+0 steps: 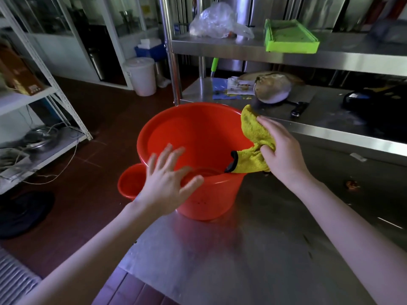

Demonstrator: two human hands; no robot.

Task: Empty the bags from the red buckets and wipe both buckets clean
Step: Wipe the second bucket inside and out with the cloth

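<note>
From the head camera, a large red bucket (198,155) stands upright near the corner of a stainless steel table (253,249), its mouth open and no bag showing inside. The left hand (167,179) lies on the near rim with its fingers spread and flat, the thumb hooked over the edge; it presses the rim but is not clenched around it. The right hand (279,148) grips a yellow cleaning cloth (253,137), bunched in its fingers, against the bucket's right rim. Part of the cloth stands up above the rim and part hangs down inside the bucket, where a black trim or tag shows at its lower corner.

A second, smaller red bucket (131,181) sits just beside and behind the first on the left, past the table's edge and lower; what it rests on is hidden by the left hand and the big bucket.

Farther back on the table lie a metal bowl (273,91) tipped on its side, some printed papers (237,85), and what may be a black-handled knife (298,108), too dim to tell for sure. On the shelf above are a clear plastic bag (218,20) and a green tray (290,38). On the dark red floor at the back stands a white lidded pail (142,75).
</note>
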